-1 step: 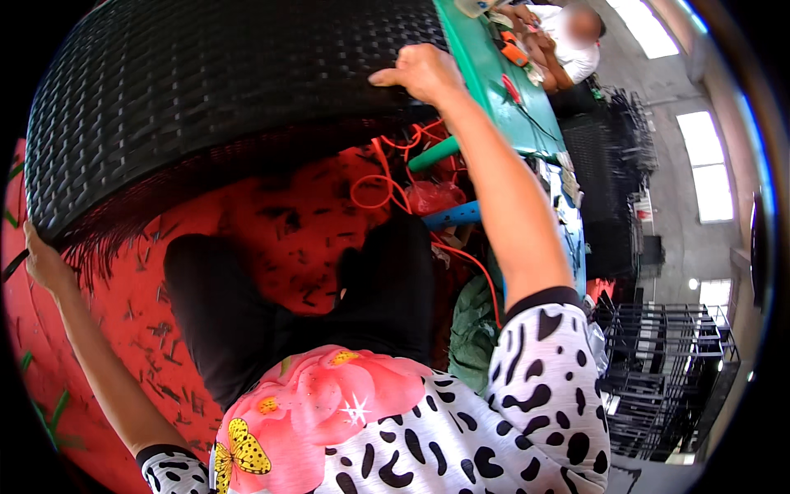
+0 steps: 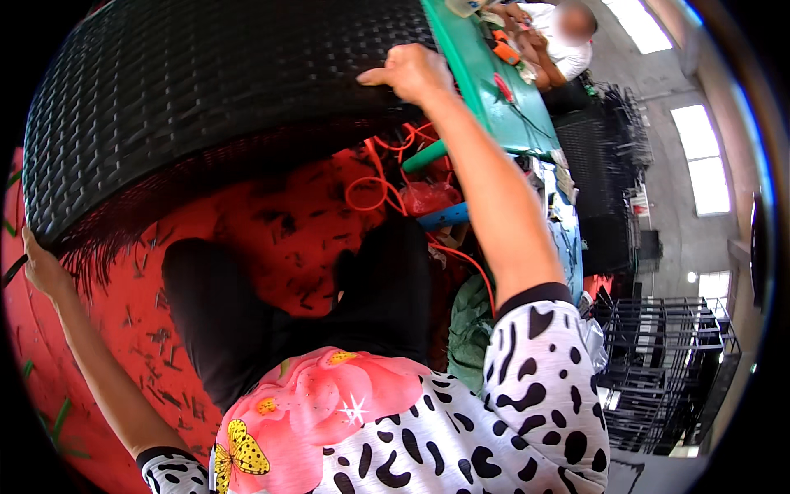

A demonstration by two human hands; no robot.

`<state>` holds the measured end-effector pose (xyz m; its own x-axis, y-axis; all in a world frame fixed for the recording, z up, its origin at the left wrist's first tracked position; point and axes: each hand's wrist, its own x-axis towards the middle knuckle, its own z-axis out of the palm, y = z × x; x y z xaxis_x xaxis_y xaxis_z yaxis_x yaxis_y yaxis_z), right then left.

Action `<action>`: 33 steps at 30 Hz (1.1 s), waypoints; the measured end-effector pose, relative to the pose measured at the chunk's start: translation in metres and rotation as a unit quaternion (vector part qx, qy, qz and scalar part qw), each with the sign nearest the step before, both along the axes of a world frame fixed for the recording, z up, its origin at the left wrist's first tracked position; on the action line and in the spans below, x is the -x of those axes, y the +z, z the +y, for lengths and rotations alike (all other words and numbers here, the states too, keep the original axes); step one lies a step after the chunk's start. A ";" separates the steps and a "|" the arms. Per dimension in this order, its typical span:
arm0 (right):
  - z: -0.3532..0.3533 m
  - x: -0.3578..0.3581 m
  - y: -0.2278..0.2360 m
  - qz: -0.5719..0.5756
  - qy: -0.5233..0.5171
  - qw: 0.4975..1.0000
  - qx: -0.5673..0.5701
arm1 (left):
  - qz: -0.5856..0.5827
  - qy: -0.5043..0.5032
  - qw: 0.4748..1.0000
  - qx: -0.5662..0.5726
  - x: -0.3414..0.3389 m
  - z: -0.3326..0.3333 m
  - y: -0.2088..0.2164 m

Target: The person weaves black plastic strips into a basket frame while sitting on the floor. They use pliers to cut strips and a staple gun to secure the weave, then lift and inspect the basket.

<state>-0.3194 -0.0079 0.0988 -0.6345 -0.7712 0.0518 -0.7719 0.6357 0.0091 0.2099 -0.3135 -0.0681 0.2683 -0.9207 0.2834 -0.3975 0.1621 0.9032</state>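
Observation:
A large black woven wicker panel (image 2: 214, 78) fills the upper left, its near edge facing me. Loose strand ends (image 2: 92, 251) hang as a fringe below its near-left corner. At that corner my left hand (image 2: 48, 267) is closed on the edge, with most of its fingers hidden. My right hand (image 2: 411, 74) grips the panel's right side, close to the green table edge. Its thumb points left over the weave, and the other fingers are curled and partly out of sight.
Black scraps litter the red floor (image 2: 185, 329). Orange hose (image 2: 368, 193) loops beneath the green table (image 2: 485, 82), where a red-handled tool (image 2: 504, 86) lies. Across it sits a person in white (image 2: 547, 41). Black metal frames (image 2: 662, 370) stack at right; a green bag (image 2: 469, 329) lies beside my leg.
The whole view has shifted slightly, so the panel, table and right arm appear a little further left. Both hands keep their places on the panel.

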 end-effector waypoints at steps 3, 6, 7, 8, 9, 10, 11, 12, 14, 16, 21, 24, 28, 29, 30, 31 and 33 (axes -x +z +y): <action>0.004 -0.008 -0.003 0.008 -0.039 0.996 0.084 | 0.078 0.052 0.993 -0.069 0.047 0.016 0.023; 0.005 0.011 -0.004 -0.068 0.026 0.996 0.055 | 0.102 0.007 0.995 -0.017 0.046 0.014 0.015; 0.001 0.013 -0.001 -0.091 0.039 0.994 0.053 | 0.045 0.014 0.999 0.005 0.034 0.006 0.007; -0.004 -0.001 0.007 -0.082 0.054 0.995 -0.012 | 0.020 0.033 0.999 -0.005 0.027 0.011 0.011; -0.005 -0.004 0.007 -0.064 0.049 0.996 -0.023 | 0.000 0.045 0.999 -0.017 0.036 0.020 0.020; -0.004 -0.006 0.006 -0.045 0.042 0.998 -0.033 | -0.020 0.055 0.998 -0.029 0.040 0.026 0.026; -0.001 -0.006 0.008 -0.042 0.027 0.998 -0.031 | 0.042 0.034 0.998 -0.015 0.046 0.028 0.026; 0.001 -0.007 0.007 -0.039 0.012 0.999 -0.029 | 0.104 0.012 0.994 -0.001 0.052 0.029 0.024; -0.004 -0.006 0.001 -0.017 -0.019 1.000 -0.003 | 0.163 -0.008 0.986 -0.019 0.052 0.028 0.025; -0.019 -0.016 -0.010 0.009 -0.039 0.998 0.054 | 0.153 0.007 0.985 -0.073 0.031 0.025 0.035; -0.005 -0.013 0.001 -0.067 -0.009 0.996 0.059 | 0.093 0.023 0.995 -0.014 0.055 0.035 0.030; -0.009 -0.033 0.009 -0.098 0.076 0.990 0.063 | 0.094 0.020 0.995 0.000 0.058 0.044 0.034; -0.020 -0.035 -0.002 -0.027 0.066 0.997 0.023 | 0.156 0.012 0.988 0.002 0.059 0.046 0.033; -0.023 -0.036 -0.005 -0.017 0.055 0.998 0.034 | 0.156 0.015 0.988 0.000 0.055 0.047 0.036; -0.029 -0.037 -0.005 -0.004 0.051 0.998 0.037 | 0.143 0.028 0.989 -0.023 0.052 0.044 0.038; -0.033 -0.041 -0.011 0.003 0.038 0.998 0.056 | 0.131 0.042 0.989 -0.045 0.047 0.040 0.040; -0.036 -0.037 -0.008 -0.001 0.034 0.997 0.068 | 0.155 0.038 0.987 0.003 0.063 0.043 0.048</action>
